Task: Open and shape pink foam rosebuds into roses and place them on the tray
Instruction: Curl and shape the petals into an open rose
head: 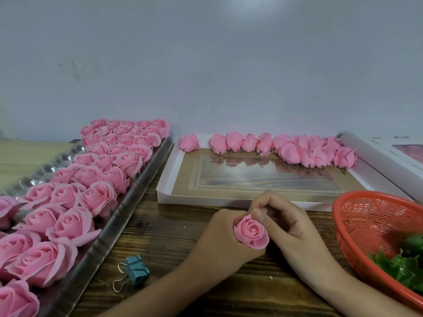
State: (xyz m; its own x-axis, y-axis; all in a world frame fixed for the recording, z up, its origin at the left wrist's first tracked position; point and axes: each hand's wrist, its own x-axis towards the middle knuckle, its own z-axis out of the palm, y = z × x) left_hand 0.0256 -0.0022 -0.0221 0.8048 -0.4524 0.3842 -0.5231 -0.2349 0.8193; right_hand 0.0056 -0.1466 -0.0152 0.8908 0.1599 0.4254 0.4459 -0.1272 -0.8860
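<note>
My left hand (219, 239) grips a pink foam rose (251, 232) from below, its face turned up toward me. My right hand (283, 220) pinches the rose's upper outer petal between thumb and fingers. On the left a long clear plastic tray (128, 202) carries several opened pink roses (75, 197) in rows. A white shallow box lid (206, 197) behind my hands has several closed rosebuds (297, 149) lined along its far edge, and one bud (189, 143) lies apart at the far left corner.
An orange mesh basket (366, 220) with green leaf pieces (407, 266) sits at the right. A teal binder clip (135, 271) lies on the wooden table near the tray. A second white box (384, 152) stands at the far right. A grey wall rises behind.
</note>
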